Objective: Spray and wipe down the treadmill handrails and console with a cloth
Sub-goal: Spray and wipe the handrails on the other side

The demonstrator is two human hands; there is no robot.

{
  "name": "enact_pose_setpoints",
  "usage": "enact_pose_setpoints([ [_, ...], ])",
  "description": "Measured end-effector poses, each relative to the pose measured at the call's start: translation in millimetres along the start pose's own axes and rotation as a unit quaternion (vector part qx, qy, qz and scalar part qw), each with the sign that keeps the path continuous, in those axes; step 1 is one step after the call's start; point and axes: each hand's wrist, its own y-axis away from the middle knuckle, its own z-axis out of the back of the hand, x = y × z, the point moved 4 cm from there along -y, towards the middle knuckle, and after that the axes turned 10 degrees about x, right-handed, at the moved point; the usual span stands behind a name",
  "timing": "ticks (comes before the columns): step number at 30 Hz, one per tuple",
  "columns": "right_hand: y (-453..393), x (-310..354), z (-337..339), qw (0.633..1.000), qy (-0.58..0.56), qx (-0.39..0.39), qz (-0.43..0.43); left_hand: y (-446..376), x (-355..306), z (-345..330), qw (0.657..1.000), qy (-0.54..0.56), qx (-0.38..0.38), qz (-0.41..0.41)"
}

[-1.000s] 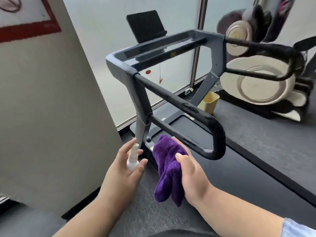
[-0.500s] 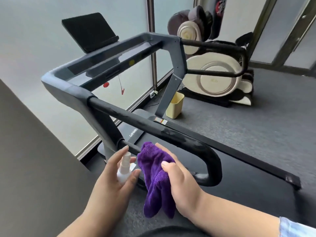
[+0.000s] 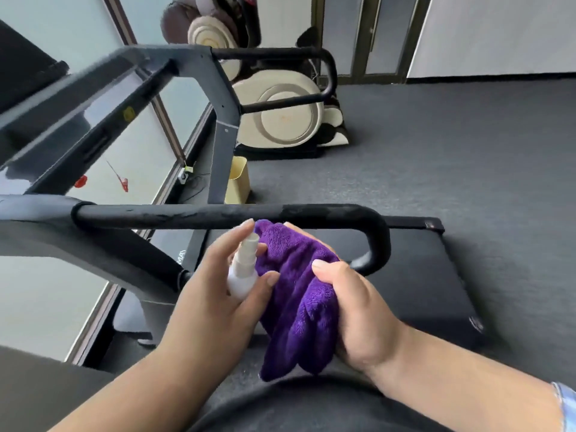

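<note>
**Spray bottle and cloth being brought up to the near treadmill handrail**

A small white spray bottle (image 3: 242, 269) is being gripped in the left hand (image 3: 215, 304), with fingers curled round its body and 1 fingertip raised by the nozzle. A folded purple cloth (image 3: 296, 300) is being clamped in the right hand (image 3: 358, 310), thumb on top, its loose end hanging down. Both hands are being held just below the near handrail (image 3: 218, 215), a black padded bar running across the view and curving down at its right end.

Compared with 1 second ago, the handrail is now being seen square-on rather than angled away, and the hands are being held closer beneath it, the bottle pressed against the cloth. This is being read as lining up for the first spray; no wiping of the rail is yet being shown.

Beyond the near handrail, the console frame (image 3: 93, 98) and the far handrail (image 3: 280, 53) are being left untouched. To the right of the handrail's curved end, open grey floor (image 3: 467, 151) is being offered for movement. Left of the handrail, room is being limited by the treadmill's upright and a glass wall. A small yellow bin (image 3: 238, 179) and a cream exercise machine (image 3: 280, 113) are standing behind the handrail.
</note>
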Motion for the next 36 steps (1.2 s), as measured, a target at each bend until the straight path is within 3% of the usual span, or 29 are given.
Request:
enact_pose_setpoints([
  [4, 19.0, 9.4, -1.6, 0.992, -0.086, -0.086, 0.042, -14.3, -8.1, -15.2, 0.997, 0.012, 0.072, -0.031],
  [7, 35.3, 25.0, 7.3, 0.972, -0.068, -0.192, 0.121, -20.1, -13.8, -25.9, 0.996, 0.016, 0.078, -0.047],
  [11, 46.2, 71.3, 19.4, 0.878, 0.15, -0.325, 0.317, -21.7, -15.2, -38.9, 0.992, 0.03, 0.1, -0.069],
  [13, 34.2, 90.0, 27.1, 0.819, 0.281, -0.365, 0.343, -21.1, -14.4, -43.8, 0.991, 0.032, 0.109, -0.075],
  [15, 11.4, 100.8, 34.3, 0.746, 0.458, -0.367, 0.315, -21.5, -13.4, -47.8, 0.99, 0.037, 0.114, -0.076],
  [17, -22.0, 99.2, 35.1, 0.698, 0.619, -0.277, 0.23, -23.0, -11.8, -49.9, 0.99, 0.041, 0.113, -0.076],
  [18, -39.5, 92.7, 35.3, 0.68, 0.682, -0.227, 0.146, -23.9, -11.0, -50.0, 0.99, 0.039, 0.111, -0.076],
  [20, -64.1, 73.6, 35.6, 0.584, 0.793, -0.171, -0.019, -26.1, -8.8, -48.2, 0.991, 0.036, 0.104, -0.081],
  [22, -76.7, 60.8, 32.4, 0.507, 0.845, -0.156, -0.075, -27.4, -4.9, -44.3, 0.992, 0.048, 0.084, -0.082],
  [26, -91.2, 53.5, 24.9, 0.476, 0.865, -0.117, -0.103, -30.8, 1.2, -41.1, 0.994, 0.069, 0.017, -0.08],
  [28, -91.6, 56.2, 25.0, 0.478, 0.868, -0.071, -0.115, -33.6, -3.1, -42.7, 0.994, 0.064, -0.003, -0.091],
  [29, -87.3, 61.4, 26.0, 0.495, 0.86, -0.046, -0.115, -34.9, -6.7, -44.4, 0.993, 0.061, -0.009, -0.104],
  [32, -65.9, 86.0, 42.0, 0.601, 0.792, -0.008, -0.103, -39.9, -13.1, -51.8, 0.99, 0.074, -0.012, -0.118],
  [33, -59.3, 93.6, 51.9, 0.611, 0.785, -0.007, -0.107, -42.4, -14.5, -54.1, 0.99, 0.081, -0.01, -0.114],
  [36, -51.8, 103.6, 71.4, 0.556, 0.82, 0.004, -0.136, -48.9, -28.1, -63.3, 0.984, 0.052, 0.007, -0.171],
])
